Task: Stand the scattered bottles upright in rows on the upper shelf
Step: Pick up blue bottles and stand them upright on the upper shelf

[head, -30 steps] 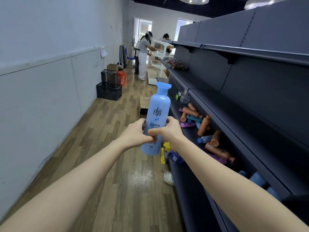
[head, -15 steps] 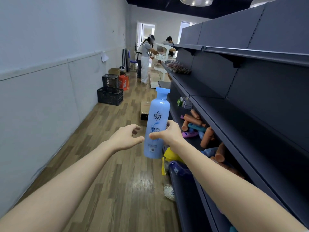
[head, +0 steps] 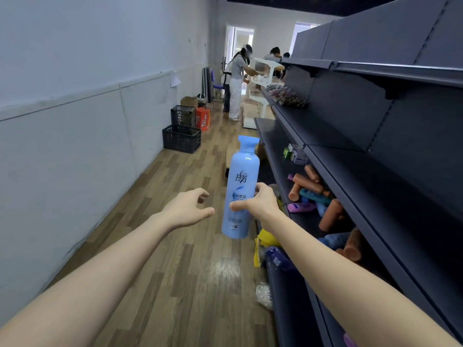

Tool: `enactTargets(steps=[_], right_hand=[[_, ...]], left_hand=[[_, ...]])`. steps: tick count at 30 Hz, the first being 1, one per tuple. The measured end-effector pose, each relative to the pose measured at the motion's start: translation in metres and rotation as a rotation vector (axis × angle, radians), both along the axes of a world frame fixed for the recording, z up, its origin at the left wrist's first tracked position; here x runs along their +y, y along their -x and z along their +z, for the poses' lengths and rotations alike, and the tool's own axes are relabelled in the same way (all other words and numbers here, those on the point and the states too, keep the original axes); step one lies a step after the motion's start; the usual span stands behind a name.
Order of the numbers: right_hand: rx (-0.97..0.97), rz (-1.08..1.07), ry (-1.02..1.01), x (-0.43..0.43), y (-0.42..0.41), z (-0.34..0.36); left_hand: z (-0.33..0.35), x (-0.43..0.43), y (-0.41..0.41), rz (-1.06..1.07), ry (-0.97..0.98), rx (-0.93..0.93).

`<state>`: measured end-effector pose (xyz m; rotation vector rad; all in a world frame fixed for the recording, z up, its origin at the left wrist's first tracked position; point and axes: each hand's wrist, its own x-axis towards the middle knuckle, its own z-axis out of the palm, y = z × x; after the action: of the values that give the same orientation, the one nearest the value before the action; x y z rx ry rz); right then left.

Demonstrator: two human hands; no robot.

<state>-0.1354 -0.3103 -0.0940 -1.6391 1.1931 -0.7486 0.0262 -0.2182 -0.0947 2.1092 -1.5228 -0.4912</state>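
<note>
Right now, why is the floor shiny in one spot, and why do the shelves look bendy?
Head view: the bright patch on the wood floor is reflected light; the wide-angle lens curves the shelves; the blue bottle is sharp.

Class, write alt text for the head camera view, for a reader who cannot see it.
A person's right hand holds a light blue bottle upright over a wooden floor, with the left hand open just beside it, not touching. At right, brown and coloured bottles lie scattered on a dark shelf.
</note>
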Motion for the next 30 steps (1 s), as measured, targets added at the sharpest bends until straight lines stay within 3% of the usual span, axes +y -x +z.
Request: enactTargets(steps=[7,16,30], right_hand=[[0.009,0.03,-0.022,-0.023,-0.027,-0.007],[-0.018,0.035,-0.005,-0.065,-0.081,-0.001],[-0.018,0.085,-0.021,-0.151,-0.18,0.006]], left_hand=[[-0.01,-0.028,-0.009,-0.051,-0.019,0.108],[-0.008,-0.091,-0.047,-0.095,0.025,0.427],[-0.006,-0.186,-0.141,-0.052,0.115,0.491]])
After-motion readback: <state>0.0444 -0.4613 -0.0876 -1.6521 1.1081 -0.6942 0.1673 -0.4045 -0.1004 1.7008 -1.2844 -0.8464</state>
